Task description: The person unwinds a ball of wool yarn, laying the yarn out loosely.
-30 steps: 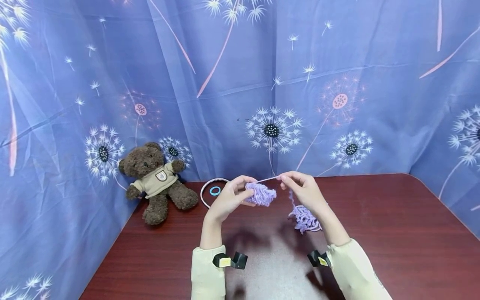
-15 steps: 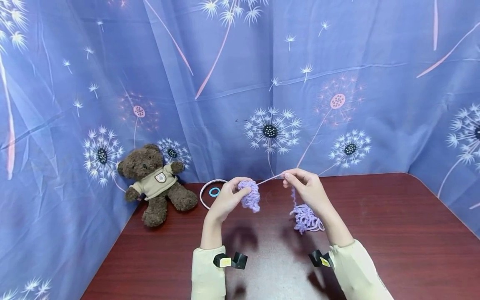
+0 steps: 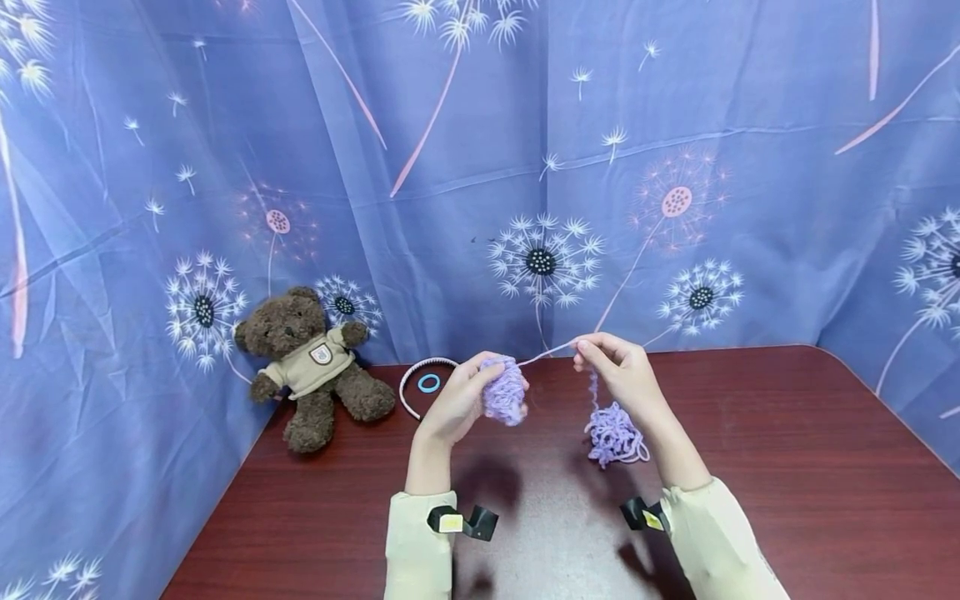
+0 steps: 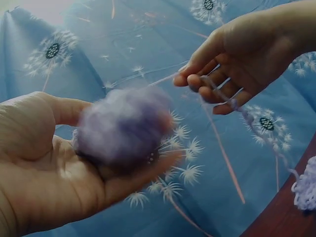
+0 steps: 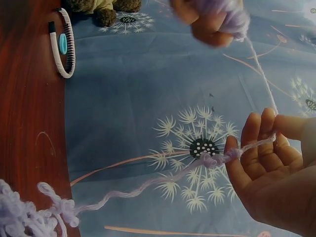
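Note:
My left hand (image 3: 460, 400) grips a ball of lilac yarn (image 3: 503, 390) above the table, thumb on its near side and fingers behind it. The ball looks blurred in the left wrist view. A single yarn strand (image 3: 550, 353) runs taut from the ball to my right hand (image 3: 621, 372), which pinches it between thumb and fingertip. In the right wrist view the strand crosses the right fingers and leads down to a loose tangle of lilac yarn (image 3: 615, 435) lying on the table. Small knots show on the strand (image 5: 210, 159) just past the fingers.
A brown teddy bear (image 3: 303, 367) in a beige top leans against the blue dandelion curtain (image 3: 450, 275) at the left. Behind my left hand lie a white headband (image 3: 405, 390) and a light blue ring (image 3: 429, 383) on the dark red table (image 3: 750, 467).
The yarn ball has turned in my left hand and first shifted left. My right hand has drawn away to the right, so the strand between the hands is longer.

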Motion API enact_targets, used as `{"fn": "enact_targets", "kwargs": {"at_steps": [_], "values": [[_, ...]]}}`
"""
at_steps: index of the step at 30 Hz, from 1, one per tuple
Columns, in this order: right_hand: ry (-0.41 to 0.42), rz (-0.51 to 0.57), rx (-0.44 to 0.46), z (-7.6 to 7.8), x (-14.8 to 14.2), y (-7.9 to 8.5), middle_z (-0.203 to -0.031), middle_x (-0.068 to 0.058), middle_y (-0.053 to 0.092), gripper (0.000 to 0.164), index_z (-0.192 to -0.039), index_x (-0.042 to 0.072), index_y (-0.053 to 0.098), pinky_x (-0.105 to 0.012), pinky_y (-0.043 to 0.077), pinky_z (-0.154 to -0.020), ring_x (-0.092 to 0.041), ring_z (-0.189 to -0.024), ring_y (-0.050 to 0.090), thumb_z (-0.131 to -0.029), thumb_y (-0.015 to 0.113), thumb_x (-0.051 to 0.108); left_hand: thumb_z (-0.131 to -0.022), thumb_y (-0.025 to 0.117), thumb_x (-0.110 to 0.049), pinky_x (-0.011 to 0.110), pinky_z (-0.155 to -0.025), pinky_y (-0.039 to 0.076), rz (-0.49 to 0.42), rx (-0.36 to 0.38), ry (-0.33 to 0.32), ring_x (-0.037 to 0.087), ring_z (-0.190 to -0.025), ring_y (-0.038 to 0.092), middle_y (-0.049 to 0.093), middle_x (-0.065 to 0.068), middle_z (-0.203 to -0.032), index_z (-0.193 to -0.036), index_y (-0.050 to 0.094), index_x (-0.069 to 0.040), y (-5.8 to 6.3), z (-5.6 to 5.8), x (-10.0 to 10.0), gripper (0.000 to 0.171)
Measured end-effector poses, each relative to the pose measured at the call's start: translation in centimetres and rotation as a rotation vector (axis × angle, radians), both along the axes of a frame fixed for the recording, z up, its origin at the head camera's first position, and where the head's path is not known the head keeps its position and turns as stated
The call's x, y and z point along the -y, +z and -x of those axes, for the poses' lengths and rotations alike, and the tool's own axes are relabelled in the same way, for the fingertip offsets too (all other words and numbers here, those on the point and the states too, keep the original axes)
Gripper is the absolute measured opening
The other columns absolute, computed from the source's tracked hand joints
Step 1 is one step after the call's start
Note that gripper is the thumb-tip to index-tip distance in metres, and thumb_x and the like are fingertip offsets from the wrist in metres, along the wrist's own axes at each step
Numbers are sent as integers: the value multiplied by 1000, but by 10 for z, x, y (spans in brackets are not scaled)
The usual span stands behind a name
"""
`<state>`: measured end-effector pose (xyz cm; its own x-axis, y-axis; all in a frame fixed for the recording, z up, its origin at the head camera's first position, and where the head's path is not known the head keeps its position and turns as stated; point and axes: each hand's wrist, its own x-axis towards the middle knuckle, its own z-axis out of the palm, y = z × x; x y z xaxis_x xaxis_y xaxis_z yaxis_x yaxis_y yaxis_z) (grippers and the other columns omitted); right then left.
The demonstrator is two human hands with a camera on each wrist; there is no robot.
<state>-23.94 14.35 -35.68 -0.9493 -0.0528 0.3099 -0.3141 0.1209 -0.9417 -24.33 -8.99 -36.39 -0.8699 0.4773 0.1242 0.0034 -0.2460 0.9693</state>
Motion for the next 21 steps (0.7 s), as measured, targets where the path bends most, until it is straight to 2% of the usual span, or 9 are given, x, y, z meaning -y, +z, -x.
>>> {"fn": "enact_targets", "kwargs": {"at_steps": [3,6,9,12,14,17,21], "values": [[-6,6,-7,2,-1,-1,-74,22,65,33,-112,-14,61,-14,54,-79,4,-75,63,-99,55,16,-103,40,-12,34,-61,61,-4,-16,-29,15,-68,65,64,9,-86,-115,48,-5,-1,-1,-3,16],[-19,18,-28,3,-4,-2,-73,20,65,29,-108,-12,63,-13,55,-78,3,-73,63,-99,55,15,-100,47,-8,31,-60,60,40,-55,-24,13,-68,62,62,8,-89,-125,45,-1,-2,0,-2,26],[-38,33,-42,5,-10,-2,-72,18,66,24,-104,-4,67,-12,55,-77,3,-72,64,-99,55,16,-93,56,-3,27,-58,57,115,-86,33,12,-64,59,62,3,-88,-131,43,1,-2,0,1,40],[-58,64,-38,5,-17,0,-72,17,66,18,-100,6,69,-12,55,-78,2,-72,65,-99,56,18,-89,62,-3,24,-58,53,189,-102,112,11,-61,57,61,0,-85,-131,47,1,-2,1,5,44],[-79,73,-38,6,-21,1,-72,18,66,15,-96,13,70,-12,55,-76,2,-72,64,-99,56,19,-89,63,-3,23,-59,53,219,-98,152,11,-61,57,61,-1,-83,-128,49,1,-1,2,10,41],[-118,80,-37,7,-28,2,-72,19,66,14,-96,14,70,-12,53,-73,3,-71,64,-99,57,20,-89,65,-4,23,-61,53,243,-102,188,10,-61,57,61,-2,-77,-115,54,-1,-1,2,18,28],[-157,104,-41,8,-37,1,-71,18,66,14,-94,17,71,-13,51,-68,2,-69,63,-99,58,20,-91,63,-7,25,-64,56,248,-126,221,11,-62,60,61,-2,-71,-97,54,-7,1,2,28,12]]}}
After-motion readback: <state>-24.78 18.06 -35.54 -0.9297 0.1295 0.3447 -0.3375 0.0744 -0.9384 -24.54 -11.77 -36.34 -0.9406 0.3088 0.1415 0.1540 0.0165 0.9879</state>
